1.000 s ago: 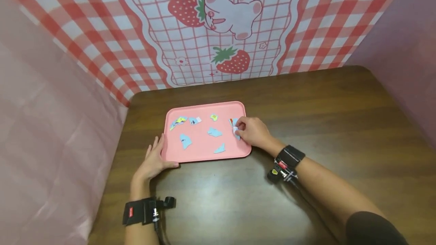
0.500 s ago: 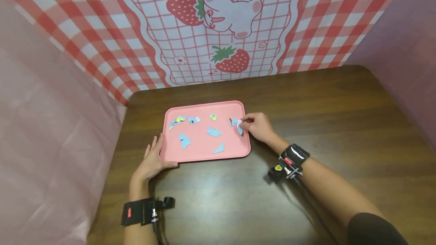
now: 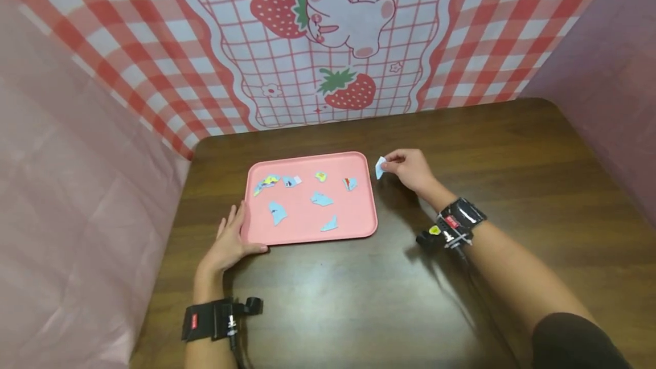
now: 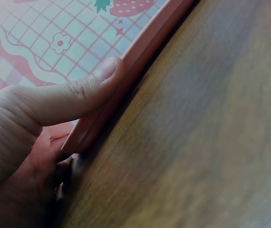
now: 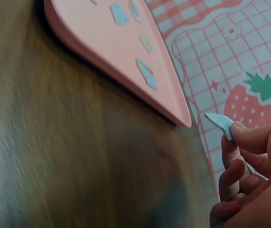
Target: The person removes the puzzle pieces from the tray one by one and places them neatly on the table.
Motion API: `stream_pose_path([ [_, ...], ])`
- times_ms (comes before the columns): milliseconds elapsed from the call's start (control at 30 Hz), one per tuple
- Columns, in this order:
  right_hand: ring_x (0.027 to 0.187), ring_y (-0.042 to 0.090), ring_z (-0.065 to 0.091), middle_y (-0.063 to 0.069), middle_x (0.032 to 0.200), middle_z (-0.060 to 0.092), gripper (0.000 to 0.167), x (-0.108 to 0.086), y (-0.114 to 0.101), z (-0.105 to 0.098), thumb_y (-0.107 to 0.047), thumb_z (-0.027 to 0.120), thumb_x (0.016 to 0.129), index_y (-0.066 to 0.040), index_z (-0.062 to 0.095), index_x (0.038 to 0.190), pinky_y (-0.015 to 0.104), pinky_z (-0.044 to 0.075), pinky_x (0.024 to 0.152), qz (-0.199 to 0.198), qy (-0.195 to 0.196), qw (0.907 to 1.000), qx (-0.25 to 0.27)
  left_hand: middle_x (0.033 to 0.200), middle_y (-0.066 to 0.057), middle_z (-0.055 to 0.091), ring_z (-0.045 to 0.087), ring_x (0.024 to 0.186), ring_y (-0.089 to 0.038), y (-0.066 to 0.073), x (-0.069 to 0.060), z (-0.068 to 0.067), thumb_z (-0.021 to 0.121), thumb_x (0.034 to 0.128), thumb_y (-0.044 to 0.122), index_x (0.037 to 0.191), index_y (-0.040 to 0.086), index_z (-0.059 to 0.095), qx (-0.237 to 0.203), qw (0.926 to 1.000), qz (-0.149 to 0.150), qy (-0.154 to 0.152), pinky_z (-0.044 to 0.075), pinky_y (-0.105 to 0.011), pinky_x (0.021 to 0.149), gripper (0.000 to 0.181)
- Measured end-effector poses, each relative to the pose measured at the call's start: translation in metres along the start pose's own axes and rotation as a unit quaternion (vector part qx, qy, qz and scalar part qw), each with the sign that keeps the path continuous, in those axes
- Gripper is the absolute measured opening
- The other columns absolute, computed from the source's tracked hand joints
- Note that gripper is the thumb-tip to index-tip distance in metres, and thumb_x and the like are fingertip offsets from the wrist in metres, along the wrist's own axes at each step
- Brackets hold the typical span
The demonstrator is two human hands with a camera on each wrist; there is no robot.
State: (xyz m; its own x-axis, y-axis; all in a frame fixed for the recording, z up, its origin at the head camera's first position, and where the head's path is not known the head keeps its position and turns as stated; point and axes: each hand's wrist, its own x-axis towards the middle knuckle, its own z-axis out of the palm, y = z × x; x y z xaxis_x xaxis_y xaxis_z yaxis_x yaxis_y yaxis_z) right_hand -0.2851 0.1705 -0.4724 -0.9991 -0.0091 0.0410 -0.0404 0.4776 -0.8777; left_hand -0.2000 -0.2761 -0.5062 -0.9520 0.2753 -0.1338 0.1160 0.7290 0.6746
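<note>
So the right hand [image 3: 410, 168] had one piece [image 3: 380, 168] pinched between thumb and index finger, held up just past the right edge of the tray [image 3: 302, 232], near its far corner. Only one end of the piece was in the pinch; the rest poked out past the fingertips, on the side facing the tray. Left hand [image 3: 228, 244] was spread round the tray's near left corner, thumb on the rim, not holding any piece. The others [image 3: 322, 199] lay scattered on the tray. My read: the step was moving a single piece off the tray, and the next move probably called for lowering it onto the table [image 3: 461, 147] beside the tray without losing that small hold.
</note>
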Motion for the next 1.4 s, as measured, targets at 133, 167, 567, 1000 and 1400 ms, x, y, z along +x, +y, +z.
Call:
stream_pose_path([
  [133,0.075,0.010,0.059,0.018,0.091,0.073,0.021,0.008,0.002,-0.009,-0.010,0.073,0.092,0.010,0.073,0.100,0.020,0.045,0.066,0.005,-0.001,0.9998,-0.020,0.164,-0.027,0.011,-0.003,0.152,-0.043,0.001,-0.001,-0.001,0.091,0.0717,0.038,0.159,-0.005,0.007,-0.003,1.0000,-0.002,0.000,-0.006,-0.059,0.119,0.129],
  [167,0.075,0.010,0.059,0.019,0.091,0.073,0.021,0.009,0.003,-0.011,-0.010,0.073,0.092,0.010,0.074,0.100,0.020,0.045,0.066,0.005,0.000,0.9996,-0.027,0.164,-0.027,0.011,-0.003,0.152,-0.043,0.001,-0.001,-0.001,0.091,0.0717,0.038,0.159,-0.005,0.007,-0.001,1.0000,-0.001,0.001,-0.005,-0.059,0.119,0.129],
  [567,0.092,0.029,0.065,0.015,0.096,0.075,0.025,0.026,0.020,-0.010,-0.020,0.075,0.088,0.001,0.077,0.101,0.039,0.049,0.080,0.021,-0.011,0.9915,-0.128,0.165,-0.026,0.009,-0.004,0.152,-0.043,-0.004,-0.010,-0.002,0.092,0.0721,0.037,0.159,-0.004,0.005,-0.007,0.9998,-0.021,0.003,-0.005,-0.061,0.118,0.129],
  [1000,0.102,0.042,0.064,0.021,0.102,0.073,0.026,0.025,0.028,-0.012,-0.019,0.072,0.089,0.003,0.076,0.102,0.050,0.048,0.091,0.043,-0.006,0.9806,-0.191,0.165,-0.025,0.011,-0.003,0.153,-0.042,0.000,-0.001,0.002,0.091,0.0719,0.038,0.159,-0.006,0.008,-0.003,1.0000,0.004,-0.003,-0.005,-0.058,0.119,0.128],
  [1400,0.094,0.039,0.066,0.016,0.093,0.074,0.024,0.020,0.028,-0.006,-0.020,0.070,0.088,0.001,0.077,0.098,0.050,0.050,0.083,0.039,0.037,0.9764,-0.209,0.165,-0.024,0.011,-0.004,0.153,-0.040,-0.001,-0.001,0.001,0.091,0.0724,0.039,0.160,-0.004,0.008,-0.001,1.0000,-0.001,-0.003,-0.006,-0.057,0.119,0.128],
])
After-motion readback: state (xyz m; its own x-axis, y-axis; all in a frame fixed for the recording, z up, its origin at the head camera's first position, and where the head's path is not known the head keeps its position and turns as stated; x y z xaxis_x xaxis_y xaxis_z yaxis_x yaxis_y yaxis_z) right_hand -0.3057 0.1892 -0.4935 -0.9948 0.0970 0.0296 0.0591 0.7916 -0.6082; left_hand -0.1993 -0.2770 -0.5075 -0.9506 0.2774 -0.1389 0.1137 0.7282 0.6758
